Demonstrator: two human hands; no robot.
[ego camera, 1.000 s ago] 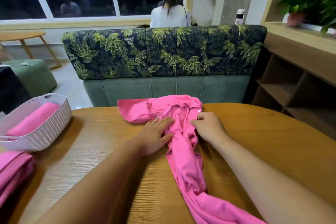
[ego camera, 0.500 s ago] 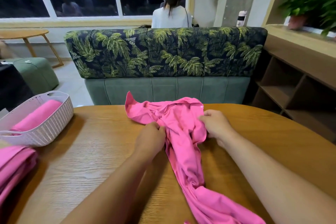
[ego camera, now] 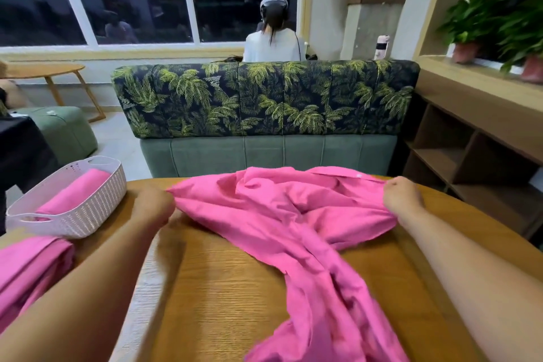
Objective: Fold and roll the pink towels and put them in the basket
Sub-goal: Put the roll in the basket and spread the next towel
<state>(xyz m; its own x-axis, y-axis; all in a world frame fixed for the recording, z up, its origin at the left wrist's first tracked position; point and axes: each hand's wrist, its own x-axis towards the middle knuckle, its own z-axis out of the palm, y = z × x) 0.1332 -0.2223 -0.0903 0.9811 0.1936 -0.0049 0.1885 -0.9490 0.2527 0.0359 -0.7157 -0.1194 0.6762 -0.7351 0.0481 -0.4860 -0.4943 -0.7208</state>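
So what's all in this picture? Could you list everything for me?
Spread towel: one, pink, crumpled across the table
Rolled towel: one, pink, inside the basket
Towel pile: count unclear, pink, table's left edge
Basket: one, whitish, table's left side
Table: one, wooden, nearest the camera
Sofa: one, green with leaf print, behind the table
Seated person: one, white top, beyond the sofa
Potted plants: two, green, right ledge
Shelf unit: one, wooden, right side
Left hand: one, grips the spread towel's left corner
Right hand: one, grips its right corner
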